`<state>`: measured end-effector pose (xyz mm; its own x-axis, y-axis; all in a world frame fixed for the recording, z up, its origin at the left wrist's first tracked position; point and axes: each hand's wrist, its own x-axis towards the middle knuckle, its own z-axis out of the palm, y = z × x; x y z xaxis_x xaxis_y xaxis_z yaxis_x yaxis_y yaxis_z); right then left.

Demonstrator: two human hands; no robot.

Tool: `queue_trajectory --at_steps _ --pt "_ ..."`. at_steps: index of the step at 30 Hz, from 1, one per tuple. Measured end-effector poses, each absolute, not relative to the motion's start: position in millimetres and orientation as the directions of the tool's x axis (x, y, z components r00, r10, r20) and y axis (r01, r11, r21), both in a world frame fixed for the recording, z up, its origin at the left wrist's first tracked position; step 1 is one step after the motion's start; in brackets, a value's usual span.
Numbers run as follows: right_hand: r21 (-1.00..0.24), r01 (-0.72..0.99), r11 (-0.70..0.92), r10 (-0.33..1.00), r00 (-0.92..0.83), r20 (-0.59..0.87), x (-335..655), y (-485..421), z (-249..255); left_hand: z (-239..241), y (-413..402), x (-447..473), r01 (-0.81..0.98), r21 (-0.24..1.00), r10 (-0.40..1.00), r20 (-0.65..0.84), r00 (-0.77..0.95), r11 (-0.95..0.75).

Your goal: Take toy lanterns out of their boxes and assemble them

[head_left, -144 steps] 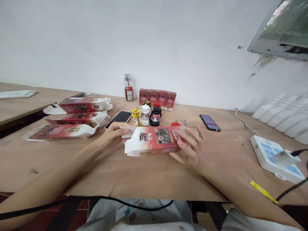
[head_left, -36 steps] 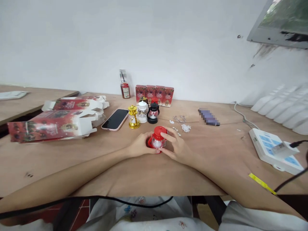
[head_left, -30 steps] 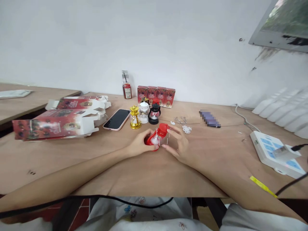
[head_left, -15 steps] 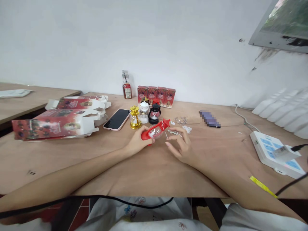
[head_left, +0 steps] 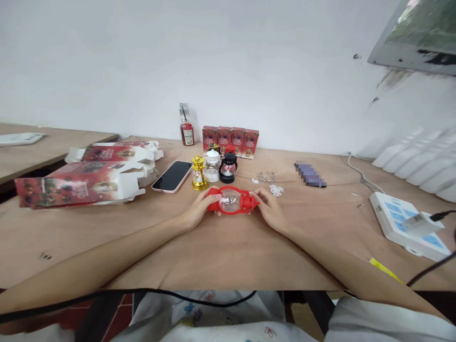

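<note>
A small red lantern (head_left: 231, 201) with a clear globe lies on its side just above the wooden table (head_left: 228, 247). My left hand (head_left: 199, 209) grips its base end on the left. My right hand (head_left: 270, 209) pinches the top end on the right. Just behind stand a gold lantern (head_left: 198, 173), a white lantern (head_left: 213, 166) and a black lantern (head_left: 228, 168). Thin wire handles (head_left: 266, 177) and small white bits (head_left: 275, 190) lie scattered beyond my right hand.
Several opened red cartons (head_left: 81, 183) lie at the left. A pink-cased phone (head_left: 173, 175) rests beside the lanterns, a dark phone (head_left: 310, 175) farther right. Small red boxes (head_left: 231, 141) and a bottle (head_left: 185, 127) line the wall. A white power strip (head_left: 406, 225) sits at the right edge.
The carton I held earlier is gone from my hands. The red lantern went from upright to tilted to lying sideways, and my right hand has closed on its top end.
</note>
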<state>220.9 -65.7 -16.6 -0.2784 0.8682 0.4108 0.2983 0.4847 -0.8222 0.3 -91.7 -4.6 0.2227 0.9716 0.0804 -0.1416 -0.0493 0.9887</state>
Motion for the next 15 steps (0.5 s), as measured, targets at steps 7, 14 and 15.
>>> queue_trajectory --at_steps 7,14,15 --pt "-0.681 0.412 0.606 0.753 -0.573 0.323 218.5 -76.3 -7.5 -3.3 -94.5 1.7 -0.112 0.993 0.975 0.051 0.218 -0.027" --pt "-0.611 0.42 0.671 0.698 -0.635 0.331 219.9 -77.9 -7.2 -3.7 -95.9 2.1 -0.099 0.993 0.977 0.083 0.195 -0.064" --pt "-0.605 0.421 0.676 0.697 -0.633 0.338 220.1 -77.8 -7.7 -3.2 -96.2 2.5 -0.1 0.993 0.978 0.082 0.194 -0.063"
